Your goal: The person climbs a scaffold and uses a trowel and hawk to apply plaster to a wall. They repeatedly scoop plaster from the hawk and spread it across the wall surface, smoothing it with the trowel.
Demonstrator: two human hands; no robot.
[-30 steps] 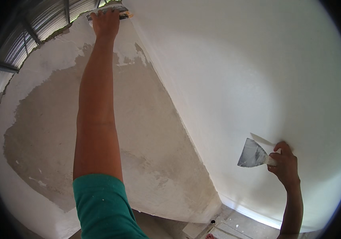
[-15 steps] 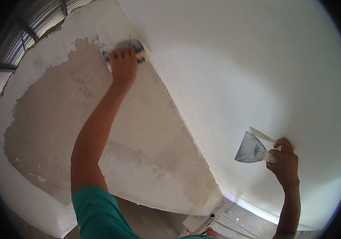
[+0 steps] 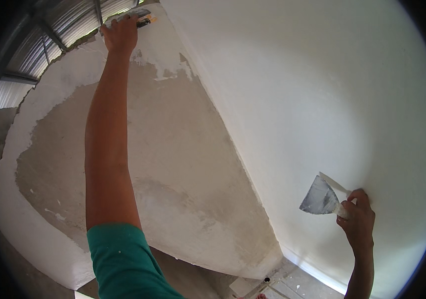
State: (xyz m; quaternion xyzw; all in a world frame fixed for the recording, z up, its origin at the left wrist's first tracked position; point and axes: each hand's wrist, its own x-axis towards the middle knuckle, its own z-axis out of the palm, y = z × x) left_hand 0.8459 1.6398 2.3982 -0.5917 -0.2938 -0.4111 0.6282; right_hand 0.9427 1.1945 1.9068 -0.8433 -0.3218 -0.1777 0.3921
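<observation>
We are gripping a putty knife (image 3: 142,15) in our left hand (image 3: 120,34), fingers clamped on its handle, pressing it against the grey wall (image 3: 173,164) near the top, below the corrugated roof (image 3: 33,45). Our right hand (image 3: 357,222) is closing around two scrapers (image 3: 322,195), held low beside the white wall (image 3: 312,99).

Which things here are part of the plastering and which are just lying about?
In use: left hand with trowel on the wall; right hand holding putty knives.
Lying about: scraps on the floor; metal roof.
</observation>
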